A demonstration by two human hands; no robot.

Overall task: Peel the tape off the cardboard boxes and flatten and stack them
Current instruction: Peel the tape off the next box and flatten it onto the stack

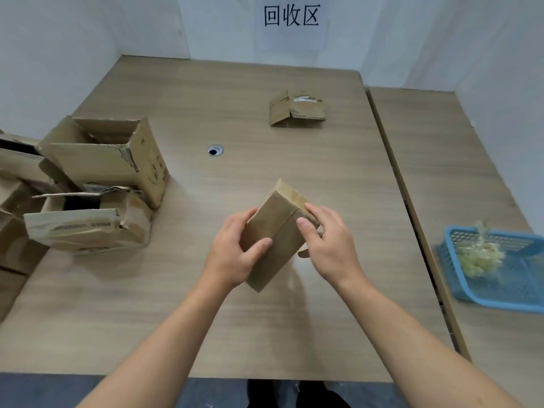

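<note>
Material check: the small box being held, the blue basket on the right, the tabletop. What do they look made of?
Small box: brown cardboard, matte, with folded edges and a flap seam; the shinier strips on its far face look like tape.
Blue basket: likely moulded plastic, slightly glossy, with open mesh walls.
Tabletop: matte, light wood-grain pattern; probably laminate, but solid wood can't be ruled out.

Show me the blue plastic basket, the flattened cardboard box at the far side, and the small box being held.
Blue plastic basket (450, 266): head view, left wall.
Flattened brown cardboard box (307, 110): head view, right panel.
Small brown cardboard box (275, 222): head view, top face.
</note>
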